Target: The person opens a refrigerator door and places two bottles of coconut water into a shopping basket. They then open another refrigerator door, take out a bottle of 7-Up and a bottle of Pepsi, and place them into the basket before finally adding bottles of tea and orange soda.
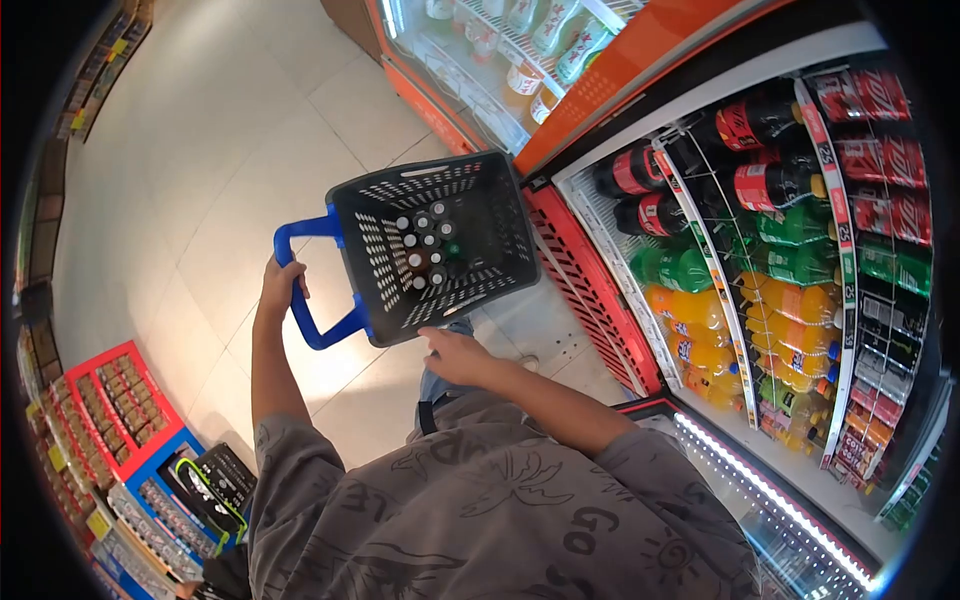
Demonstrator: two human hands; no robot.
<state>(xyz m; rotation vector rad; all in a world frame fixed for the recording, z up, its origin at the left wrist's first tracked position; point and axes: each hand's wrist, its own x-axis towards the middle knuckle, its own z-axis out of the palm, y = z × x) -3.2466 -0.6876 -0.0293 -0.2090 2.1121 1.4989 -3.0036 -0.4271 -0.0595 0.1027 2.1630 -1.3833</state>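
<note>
A black shopping basket [505, 215] with perforated sides is tipped towards me, held over the floor. My left hand [282, 287] is wrapped round its blue handle [330, 338]. Inside, several bottles with pale caps [430, 240] stand grouped towards the handle side. My right hand [458, 358] is at the basket's lower edge, one finger stretched to the rim and the others loosely bent. Nothing shows in its grasp.
On the right stands an open drinks cooler [600, 290] with cola, green and orange bottles, plus cans. Another lit fridge [450, 75] is beyond the basket. Shelves with boxed goods [130, 410] line the left. Pale floor tiles [200, 180] lie between.
</note>
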